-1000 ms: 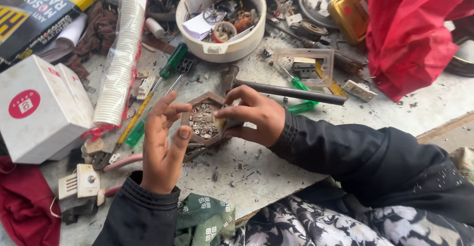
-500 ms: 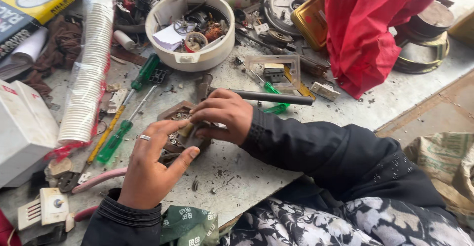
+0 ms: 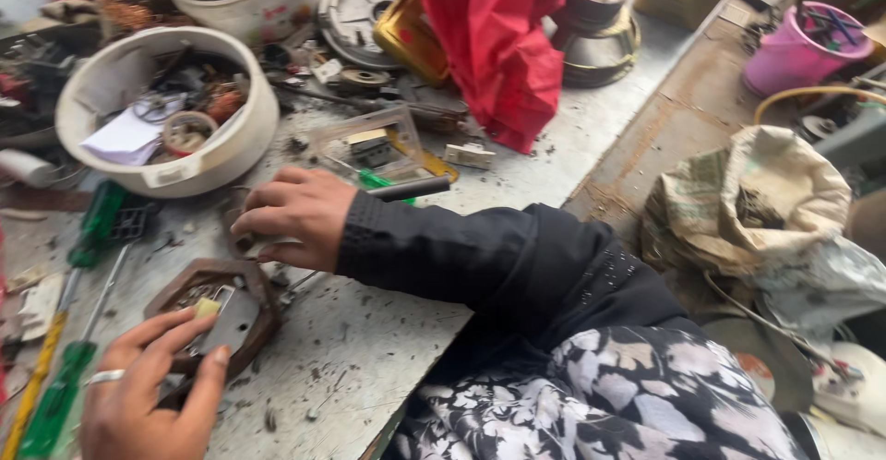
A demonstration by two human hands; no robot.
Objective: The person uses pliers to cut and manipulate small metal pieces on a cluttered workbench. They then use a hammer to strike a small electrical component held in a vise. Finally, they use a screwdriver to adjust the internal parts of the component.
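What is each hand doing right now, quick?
Left hand: fingers curled on the brown hexagonal part, holding it on the bench.
Right hand: fingers closed over a small dark piece; what it is cannot be told.

Brown hexagonal housing at lower left, green-handled screwdrivers at the left edge, white bowl upper left, red cloth top centre, pink bucket upper right, black sleeve centre, black-and-white floral fabric below.
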